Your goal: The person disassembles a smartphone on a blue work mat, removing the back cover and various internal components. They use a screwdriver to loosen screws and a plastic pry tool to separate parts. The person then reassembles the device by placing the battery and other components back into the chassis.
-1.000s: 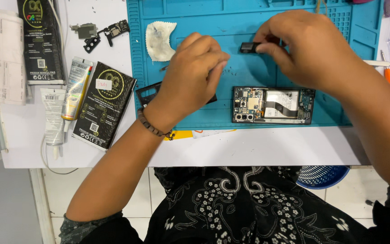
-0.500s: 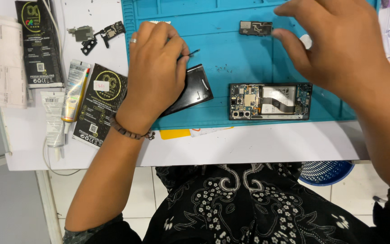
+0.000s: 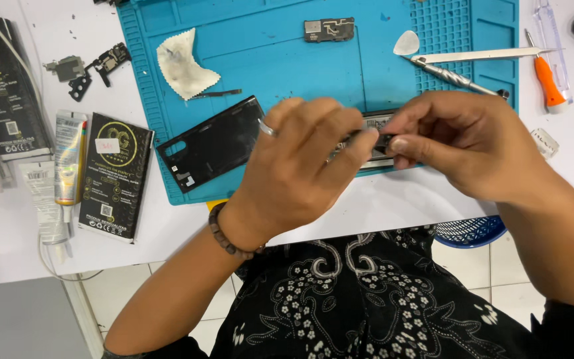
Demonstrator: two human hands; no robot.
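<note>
- You are bringing both hands together over the near edge of the blue work mat (image 3: pixel 287 60).
- Your left hand (image 3: pixel 300 163) is curling its fingertips onto the opened phone (image 3: pixel 375 133), which is lying on the mat, mostly hidden beneath your hands.
- Your right hand (image 3: pixel 463 143) is pinching a small dark part (image 3: pixel 385 139) just above the phone.
- The black back cover (image 3: pixel 214 145) is lying just left of your left hand.

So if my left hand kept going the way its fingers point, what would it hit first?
Most likely the right hand: the left hand points right, its fingertips already meeting it over the opened phone.
</note>
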